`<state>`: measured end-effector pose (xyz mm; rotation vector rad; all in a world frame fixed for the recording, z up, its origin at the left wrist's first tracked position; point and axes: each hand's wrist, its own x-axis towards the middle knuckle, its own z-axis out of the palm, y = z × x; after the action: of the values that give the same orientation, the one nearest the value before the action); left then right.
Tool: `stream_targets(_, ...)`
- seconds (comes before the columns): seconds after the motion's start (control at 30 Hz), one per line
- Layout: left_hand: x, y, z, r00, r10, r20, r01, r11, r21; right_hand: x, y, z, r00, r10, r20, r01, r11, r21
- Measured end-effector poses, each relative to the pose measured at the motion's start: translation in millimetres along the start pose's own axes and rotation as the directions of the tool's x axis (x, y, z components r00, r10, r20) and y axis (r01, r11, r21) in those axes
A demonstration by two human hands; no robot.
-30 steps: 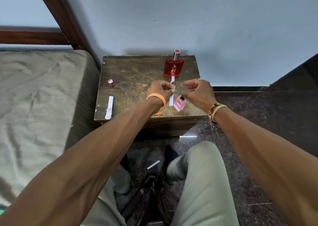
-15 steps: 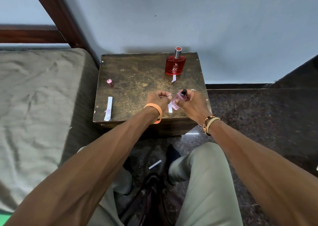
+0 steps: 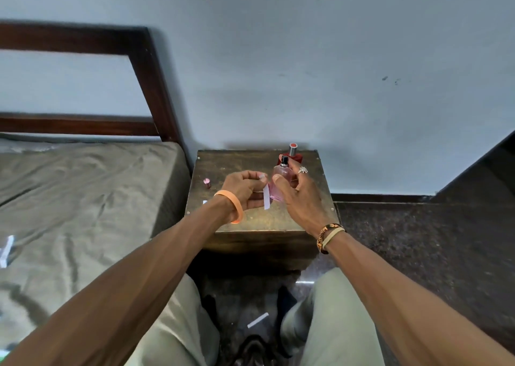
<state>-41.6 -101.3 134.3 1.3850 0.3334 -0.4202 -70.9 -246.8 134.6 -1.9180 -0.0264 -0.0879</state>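
Small pink glass perfume bottle (image 3: 281, 181), capless with its black spray nozzle showing, is being held upright above the brown wooden side table (image 3: 259, 223). The right hand (image 3: 302, 198) is wrapping thumb and fingers around it, while the left hand (image 3: 245, 188) is pinching a narrow white paper strip (image 3: 266, 197) just beside it.

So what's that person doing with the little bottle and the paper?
A person sits at a small wooden table. Their right hand holds a pink perfume bottle up above it. The pink cap is off and stands on the table to the left. Their left hand pinches a paper strip right beside the bottle, probably to spray it and test the smell. A red bottle stands behind.
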Motion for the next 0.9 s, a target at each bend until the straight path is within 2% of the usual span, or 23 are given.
stream_targets(0.17,-36.0,32.6,-9.7,0.993,0.115,-0.032,-0.115,0.993,-0.019,-22.7,-49.0,-6.5,0.996,-0.068,-0.062,0.074,0.990,0.117)
stream_targets(0.23,-49.9,44.8,-12.9,0.984,0.162,-0.078,-0.164,0.986,-0.029,-32.3,-65.6,-9.0,0.997,-0.056,-0.046,0.066,0.968,0.243)
stream_targets(0.33,-67.9,62.5,-14.2,0.965,0.219,-0.144,-0.226,0.973,-0.035,-45.4,-87.4,-12.9,0.999,-0.021,0.033,0.002,0.869,0.494)
stream_targets(0.47,-91.6,80.5,-13.4,0.950,0.260,-0.172,-0.268,0.963,-0.030,-59.6,-103.0,-22.7,0.983,-0.043,0.176,-0.083,0.758,0.647)
stream_targets(0.57,-107.6,88.1,-10.3,0.944,0.288,-0.163,-0.295,0.955,-0.025,-72.4,-111.9,-28.1,0.941,-0.094,0.326,-0.196,0.633,0.749)
stream_targets(0.67,-118.7,94.1,-6.3,0.941,0.306,-0.144,-0.313,0.949,-0.027,-80.4,-117.2,-32.5,0.881,-0.173,0.440,-0.311,0.489,0.815)
stream_targets(0.73,-123.5,97.4,-4.5,0.940,0.313,-0.137,-0.318,0.948,-0.020,-85.0,-118.5,-34.9,0.849,-0.223,0.478,-0.353,0.434,0.829)
stream_targets(0.8,-127.2,100.6,-2.6,0.939,0.318,-0.132,-0.323,0.946,-0.017,-90.0,-120.0,-38.0,0.832,-0.247,0.496,-0.372,0.415,0.830)
stream_targets(0.9,-129.0,103.9,0.5,0.939,0.322,-0.122,-0.327,0.945,-0.026,-93.9,-120.5,-45.7,0.828,-0.258,0.499,-0.350,0.457,0.817)
